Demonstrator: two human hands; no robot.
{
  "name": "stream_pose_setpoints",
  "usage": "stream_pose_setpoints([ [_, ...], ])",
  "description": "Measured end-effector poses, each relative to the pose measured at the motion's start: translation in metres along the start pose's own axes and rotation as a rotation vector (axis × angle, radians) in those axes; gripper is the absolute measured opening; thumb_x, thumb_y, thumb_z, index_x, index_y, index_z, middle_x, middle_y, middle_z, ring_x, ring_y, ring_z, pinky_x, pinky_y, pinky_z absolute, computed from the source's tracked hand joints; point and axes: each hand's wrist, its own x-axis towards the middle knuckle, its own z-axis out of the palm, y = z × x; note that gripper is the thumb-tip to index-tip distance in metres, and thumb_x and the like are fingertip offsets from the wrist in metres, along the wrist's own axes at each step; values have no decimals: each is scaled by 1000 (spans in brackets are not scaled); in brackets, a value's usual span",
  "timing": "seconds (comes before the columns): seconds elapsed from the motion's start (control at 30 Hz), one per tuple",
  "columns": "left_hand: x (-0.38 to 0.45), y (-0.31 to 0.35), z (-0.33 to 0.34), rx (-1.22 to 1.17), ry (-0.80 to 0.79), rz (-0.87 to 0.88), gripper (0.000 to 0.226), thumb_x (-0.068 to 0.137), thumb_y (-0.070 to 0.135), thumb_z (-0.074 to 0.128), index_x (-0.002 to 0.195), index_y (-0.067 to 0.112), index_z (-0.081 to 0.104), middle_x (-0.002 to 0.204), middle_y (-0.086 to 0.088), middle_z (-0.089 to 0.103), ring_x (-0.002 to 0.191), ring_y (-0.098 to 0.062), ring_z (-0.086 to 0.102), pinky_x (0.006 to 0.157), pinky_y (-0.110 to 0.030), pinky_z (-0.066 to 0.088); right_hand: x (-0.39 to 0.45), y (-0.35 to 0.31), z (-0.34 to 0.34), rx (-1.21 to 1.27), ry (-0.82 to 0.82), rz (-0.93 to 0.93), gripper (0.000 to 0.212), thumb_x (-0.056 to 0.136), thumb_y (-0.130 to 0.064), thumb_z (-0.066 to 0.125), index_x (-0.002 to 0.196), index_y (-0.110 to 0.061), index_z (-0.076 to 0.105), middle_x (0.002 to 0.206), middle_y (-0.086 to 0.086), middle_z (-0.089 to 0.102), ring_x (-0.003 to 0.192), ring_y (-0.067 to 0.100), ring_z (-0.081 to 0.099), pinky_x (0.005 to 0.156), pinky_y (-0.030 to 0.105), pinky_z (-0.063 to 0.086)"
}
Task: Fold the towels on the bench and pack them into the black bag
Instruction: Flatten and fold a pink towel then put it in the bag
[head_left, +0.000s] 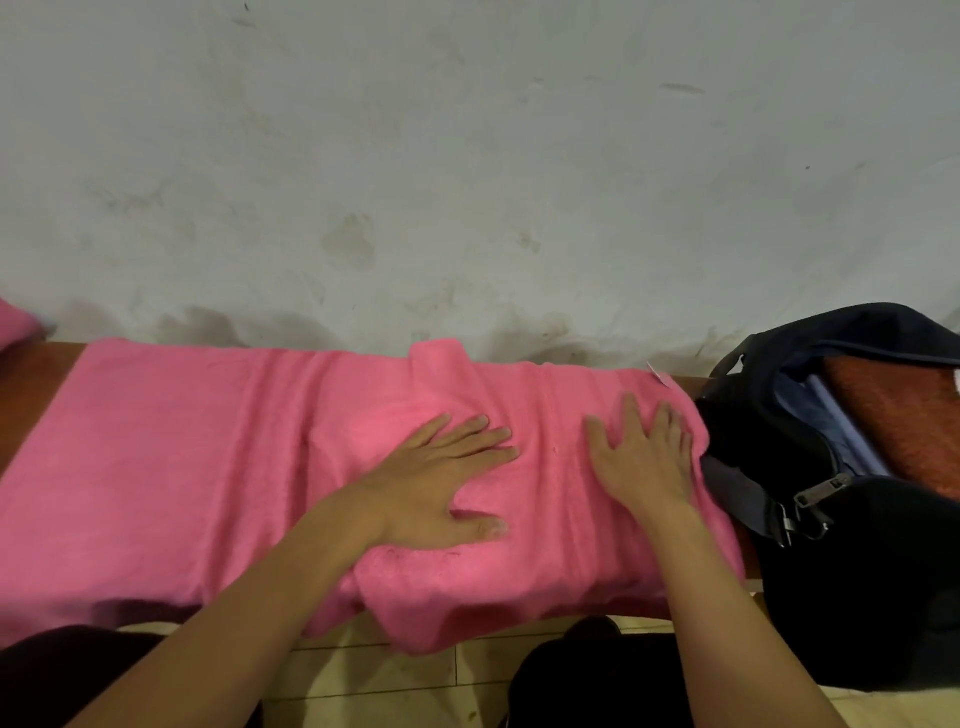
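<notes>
Both your hands lie flat with fingers spread, left hand (441, 478) and right hand (644, 457) pressing the pink towel (208, 467), so neither grip holds anything. The towel, spread along the table (26, 395) under your palms, looks soft and floppy. Pinch its corners to fold; the black bag (779, 426) gapes just beside your right hand.

A brown bench (31, 384) carries a spread pink towel (182, 467), with an open black bag (810, 441) at three o'clock.
</notes>
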Motion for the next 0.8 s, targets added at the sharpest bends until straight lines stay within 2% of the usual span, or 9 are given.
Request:
stream_pose_setpoints([
  [0.1, 1, 5, 3, -49, 134, 50, 72, 94, 65, 41, 155, 36, 18, 161, 19, 6, 146, 4, -10, 120, -26, -12, -2, -7, 2, 13, 27, 21, 71, 102, -54, 22, 159, -16, 7, 163, 24, -1, 152, 36, -5, 122, 48, -7],
  [0.17, -3, 2, -1, -144, 292, 41, 63, 96, 56, 46, 150, 27, 35, 157, 10, 29, 145, 0, 13, 119, -18, -5, -8, -21, 5, 104, 125, -72, 66, 102, -49, 24, 154, -8, 24, 160, 24, 19, 150, 36, 13, 122, 51, 6],
  [0.23, -10, -5, -10, -110, 456, -17, 59, 96, 54, 41, 141, 17, 49, 146, -2, 47, 138, -15, 37, 119, -20, 7, -14, -38, 7, 218, 169, -243, 60, 102, -46, 30, 147, -6, 36, 155, 20, 33, 145, 33, 27, 119, 45, 16],
  [0.27, -16, -13, -15, -69, 502, -92, 63, 94, 56, 34, 139, 15, 51, 144, -5, 49, 136, -21, 42, 118, -27, 11, -18, -48, 10, 243, 145, -327, 60, 103, -45, 33, 150, -8, 34, 158, 16, 31, 147, 28, 24, 120, 42, 14],
  [0.37, -43, -37, -30, 30, 381, -539, 86, 85, 68, 9, 152, 17, 28, 159, -7, 26, 148, -25, 19, 121, -47, 8, -27, -73, 19, 208, 62, -506, 72, 99, -59, 25, 156, -15, 24, 164, 4, 20, 152, 17, 12, 123, 39, 5],
  [0.47, -85, -67, -37, 9, 254, -989, 85, 91, 73, 15, 157, 21, 4, 164, -14, -1, 150, -35, -4, 117, -61, 2, -34, -93, 29, 85, 16, -567, 76, 95, -65, 18, 158, -24, 16, 165, 2, 16, 152, 18, 9, 124, 46, 2],
  [0.53, -111, -86, -37, -65, 203, -1154, 90, 87, 79, 17, 156, 26, -4, 163, -16, -9, 148, -39, -11, 113, -67, -1, -34, -98, 37, -42, 1, -551, 70, 97, -63, 15, 159, -30, 8, 166, 5, 11, 153, 21, 5, 123, 51, -1],
  [0.67, -142, -115, -28, -23, 140, -1182, 92, 83, 83, 11, 155, 31, -11, 161, -11, -21, 147, -37, -18, 111, -69, -7, -31, -105, 45, -143, 16, -502, 87, 84, -70, -1, 159, -28, 6, 167, 6, 7, 154, 23, 4, 121, 55, -3],
  [0.8, -151, -138, -31, 40, 188, -1140, 94, 81, 84, 10, 156, 29, -7, 163, -9, -16, 149, -34, -13, 112, -69, -5, -32, -113, 45, -146, 16, -474, 84, 92, -68, 5, 159, -18, 0, 167, 2, 4, 154, 21, 2, 122, 54, -5],
])
